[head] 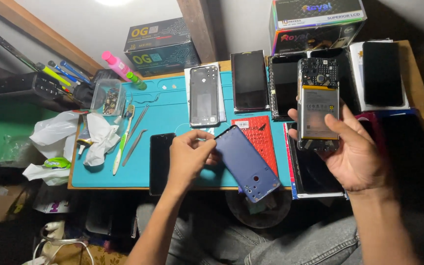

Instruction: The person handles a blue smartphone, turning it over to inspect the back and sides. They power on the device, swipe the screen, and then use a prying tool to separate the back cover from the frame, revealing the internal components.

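My left hand [188,157] pinches the top edge of a blue phone back cover [248,164], which slants down over the front edge of the teal work mat [172,105]. My right hand [352,152] holds up an opened phone [318,105] with its circuit board and grey battery showing, thumb across the lower part of the battery. The opened phone hovers above the black phone screens at the right of the table.
On the mat lie a grey phone frame [204,95], a black phone [162,162], a red flat packet [256,135], tweezers [134,146] and a toothbrush [122,142]. Black screens [249,81], cardboard boxes [160,46], a pink bottle [116,65] and crumpled tissue [99,137] surround it.
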